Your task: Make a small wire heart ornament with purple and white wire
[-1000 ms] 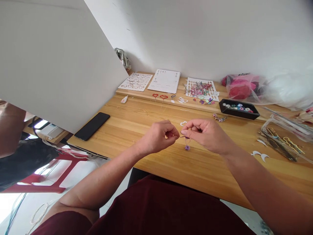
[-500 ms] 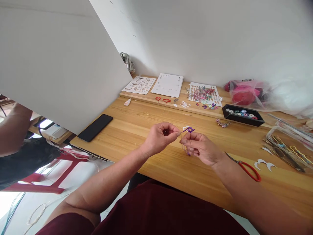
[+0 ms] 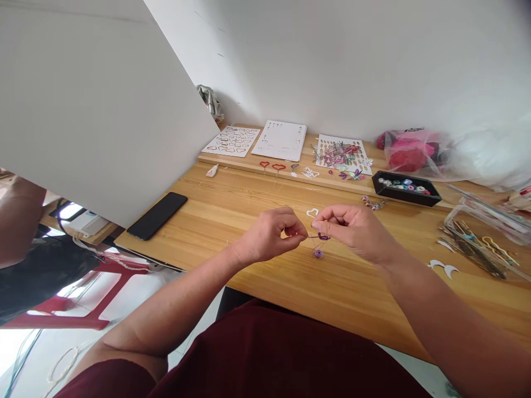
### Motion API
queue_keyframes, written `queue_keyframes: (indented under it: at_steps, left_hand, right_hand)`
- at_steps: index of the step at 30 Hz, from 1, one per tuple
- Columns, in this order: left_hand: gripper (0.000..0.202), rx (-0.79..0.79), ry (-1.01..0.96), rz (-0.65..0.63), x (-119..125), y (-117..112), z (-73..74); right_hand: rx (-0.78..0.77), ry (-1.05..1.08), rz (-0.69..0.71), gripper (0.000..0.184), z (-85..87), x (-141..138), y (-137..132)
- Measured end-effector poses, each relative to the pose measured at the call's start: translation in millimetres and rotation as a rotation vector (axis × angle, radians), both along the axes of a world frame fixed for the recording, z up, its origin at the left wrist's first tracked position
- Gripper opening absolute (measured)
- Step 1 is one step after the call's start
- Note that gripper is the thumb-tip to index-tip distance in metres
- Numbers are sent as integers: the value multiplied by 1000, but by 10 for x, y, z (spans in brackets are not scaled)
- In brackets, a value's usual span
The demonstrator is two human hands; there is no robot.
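Both my hands are raised just above the wooden table (image 3: 232,221), fingertips nearly meeting. My left hand (image 3: 271,235) is pinched shut on one end of a thin purple wire (image 3: 318,237). My right hand (image 3: 352,229) is closed with thumb and forefinger pinching the other end, where the wire curls. A small purple spool (image 3: 318,254) lies on the table right below the hands. A small white shaped piece (image 3: 312,212) rests just beyond my fingers.
A black phone (image 3: 156,215) lies at the left. Along the back sit white template sheets (image 3: 282,139), red wire hearts (image 3: 271,165), a black tray of beads (image 3: 404,188), pink bags (image 3: 409,149). A clear box of wires (image 3: 477,235) and white crescents (image 3: 443,268) are right. A person's arm (image 3: 16,215) shows far left.
My right hand has turned from palm-up back to knuckles-up, and the wire's purple curl now hangs under the fingers. The red scissors seen half a second ago are hidden behind my right forearm.
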State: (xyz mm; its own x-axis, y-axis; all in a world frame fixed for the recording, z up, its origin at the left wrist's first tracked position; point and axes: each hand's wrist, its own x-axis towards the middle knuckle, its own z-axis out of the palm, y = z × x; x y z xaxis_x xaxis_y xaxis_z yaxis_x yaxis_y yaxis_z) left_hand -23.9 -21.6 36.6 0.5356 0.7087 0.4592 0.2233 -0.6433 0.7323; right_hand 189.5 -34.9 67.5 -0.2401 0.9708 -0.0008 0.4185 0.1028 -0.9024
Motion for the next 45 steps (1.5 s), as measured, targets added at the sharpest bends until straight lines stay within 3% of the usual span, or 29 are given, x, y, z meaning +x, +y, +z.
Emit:
queue_keyframes:
  at_steps: [3, 5, 8, 11, 13, 16, 19, 22, 27, 31, 35, 39, 45]
  left_hand:
    - [7, -63, -45, -62, -14, -10, 41]
    - [8, -192, -130, -60, -6, -15, 47]
    - [18, -408, -270, -14, 30, -8, 9]
    - [20, -492, -347, 95, 71, 23, -64]
    - [16, -452, -320, 196, 82, 46, -104]
    - [5, -255, -170, 288, 63, 65, -127]
    - [8, -80, -28, 194, 24, 56, -110]
    - [9, -41, 24, 19, -4, 31, -73]
    - [5, -219, -98, -114, -7, 3, -21]
    - [22, -506, -313, -85, 45, 23, -44]
    - [30, -601, -459, 16, 158, 100, -107]
    - [30, -622, -446, 113, 266, 209, -144]
    - [29, -736, -474, -14, 392, 321, -133]
  right_hand:
    - [-100, 93, 27, 28, -24, 43, 94]
    - [-208, 196, 35, 31, -91, 30, 117]
    - [-351, 385, -5, 33, -253, -42, 75]
    - [-422, 486, -32, 31, -414, -130, -31]
    - [-390, 456, -27, 29, -470, -170, -109]
    - [-232, 281, -2, 27, -438, -183, -197]
    - [-61, 77, -1, 26, -293, -151, -212]
    - [-21, -10, -2, 24, -138, -95, -139]
    - [-183, 166, 31, 28, -123, -11, 21]
    - [-423, 477, -23, 31, -320, -28, 20]
    - [-500, 715, -56, 28, -479, -116, -21]
    - [-484, 765, -119, 29, -506, -151, -14]
    - [-229, 661, -297, 30, -485, -38, 40]
